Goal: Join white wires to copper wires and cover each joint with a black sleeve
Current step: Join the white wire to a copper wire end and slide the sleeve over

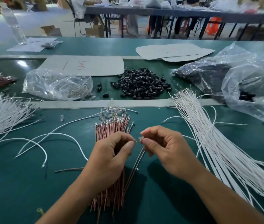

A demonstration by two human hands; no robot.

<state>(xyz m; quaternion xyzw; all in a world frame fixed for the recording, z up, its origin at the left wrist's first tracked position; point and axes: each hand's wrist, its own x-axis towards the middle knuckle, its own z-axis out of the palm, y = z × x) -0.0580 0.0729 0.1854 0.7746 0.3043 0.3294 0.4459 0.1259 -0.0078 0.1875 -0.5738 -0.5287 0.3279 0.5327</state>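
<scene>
My right hand [162, 147] pinches the top end of a copper wire [136, 165], with a small clear connector at its fingertips; the wire hangs down between my hands. My left hand [111, 157] is closed in a pinch close to that tip, and what it holds is hidden by the fingers. Under my left hand lies a bundle of copper wires [111, 126] on the green table. A big bundle of white wires [208, 138] spreads at the right. Loose white wires [52, 135] curve at the left. The pile of black sleeves [141, 83] sits beyond the table's strip.
A clear bag of small metal parts [58, 86] lies at the left of the sleeves. Large plastic bags [241, 78] with black parts fill the right. More white wires [0, 113] lie at the far left, grey cards [86, 65] behind. People sit at a far table.
</scene>
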